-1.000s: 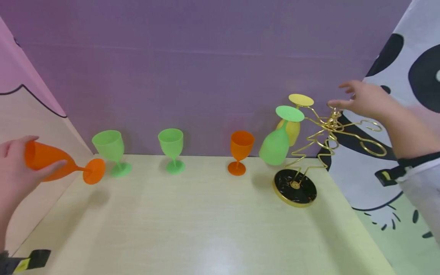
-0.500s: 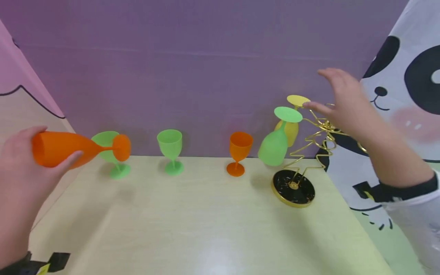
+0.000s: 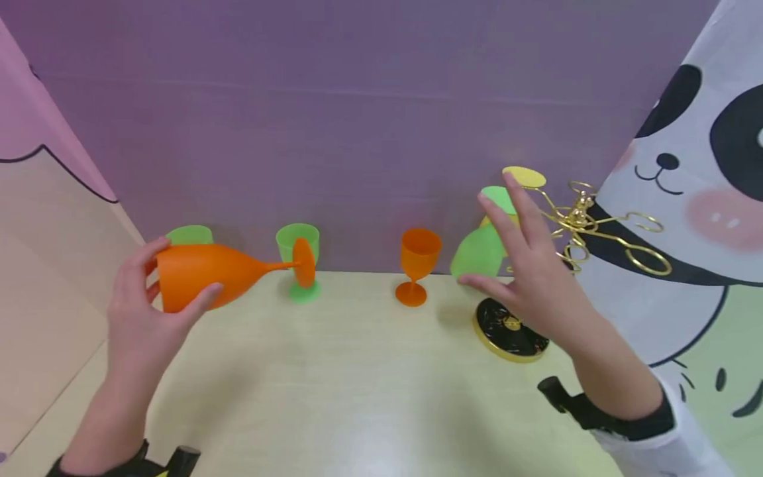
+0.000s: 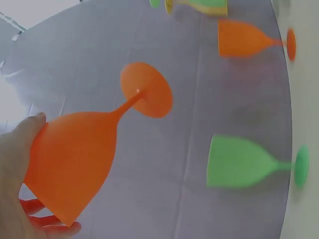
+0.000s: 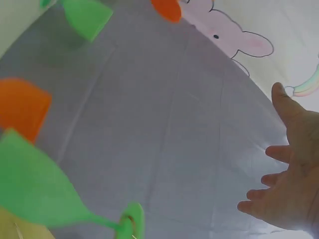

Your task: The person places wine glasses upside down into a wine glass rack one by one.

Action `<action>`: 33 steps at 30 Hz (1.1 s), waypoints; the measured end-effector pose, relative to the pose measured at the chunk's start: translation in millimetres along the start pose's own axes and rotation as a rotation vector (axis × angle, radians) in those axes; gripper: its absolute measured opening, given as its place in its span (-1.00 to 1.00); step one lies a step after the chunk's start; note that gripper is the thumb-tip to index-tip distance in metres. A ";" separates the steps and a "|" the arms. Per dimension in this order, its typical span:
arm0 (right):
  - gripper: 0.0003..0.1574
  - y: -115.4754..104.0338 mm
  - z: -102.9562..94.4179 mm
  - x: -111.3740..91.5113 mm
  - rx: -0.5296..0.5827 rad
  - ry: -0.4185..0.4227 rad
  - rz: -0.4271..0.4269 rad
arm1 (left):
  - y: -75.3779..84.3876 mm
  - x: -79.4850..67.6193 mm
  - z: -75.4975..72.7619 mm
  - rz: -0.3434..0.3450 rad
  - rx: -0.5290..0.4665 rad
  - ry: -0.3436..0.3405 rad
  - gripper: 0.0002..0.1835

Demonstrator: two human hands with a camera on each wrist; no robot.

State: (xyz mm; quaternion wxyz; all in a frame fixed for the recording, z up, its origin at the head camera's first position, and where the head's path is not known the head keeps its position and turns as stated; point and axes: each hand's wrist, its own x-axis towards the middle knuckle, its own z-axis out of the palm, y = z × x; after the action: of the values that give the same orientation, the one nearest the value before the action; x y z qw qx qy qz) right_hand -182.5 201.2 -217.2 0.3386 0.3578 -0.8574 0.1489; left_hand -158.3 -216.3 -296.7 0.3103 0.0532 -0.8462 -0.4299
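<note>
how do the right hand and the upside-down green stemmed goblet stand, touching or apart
Apart: the right wrist view shows purple backdrop between the right hand and the upside-down green stemmed goblet.

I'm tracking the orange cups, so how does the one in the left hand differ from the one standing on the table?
The held cup is sideways in midair; the standing cup is upright on the table. The left hand grips the held cup, while no hand touches the standing cup. Both are orange and stemmed.
</note>
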 end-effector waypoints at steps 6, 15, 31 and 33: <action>0.26 -4.9 39.8 -29.6 0.323 -0.083 0.168 | 0.4 -18.7 30.2 -0.078 -0.298 -0.104 -0.28; 0.23 -4.1 95.2 -72.0 0.927 -0.170 0.266 | 6.0 -48.2 86.6 -0.290 -0.567 -0.446 -0.48; 0.09 -25.8 128.9 -102.9 1.174 -0.370 0.361 | 9.0 -104.2 139.3 -0.812 -1.219 -0.928 -0.23; 0.02 -28.7 128.7 -104.1 1.166 -0.377 0.355 | 8.2 -109.1 142.0 -0.825 -1.241 -0.995 -0.21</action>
State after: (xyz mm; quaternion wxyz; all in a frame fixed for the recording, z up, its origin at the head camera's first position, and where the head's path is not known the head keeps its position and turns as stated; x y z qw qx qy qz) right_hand -169.4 170.4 -381.8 -0.0984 0.3560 -0.7265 0.5794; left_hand -150.5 -73.7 -405.0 -0.2986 -0.0167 -0.4116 -0.8609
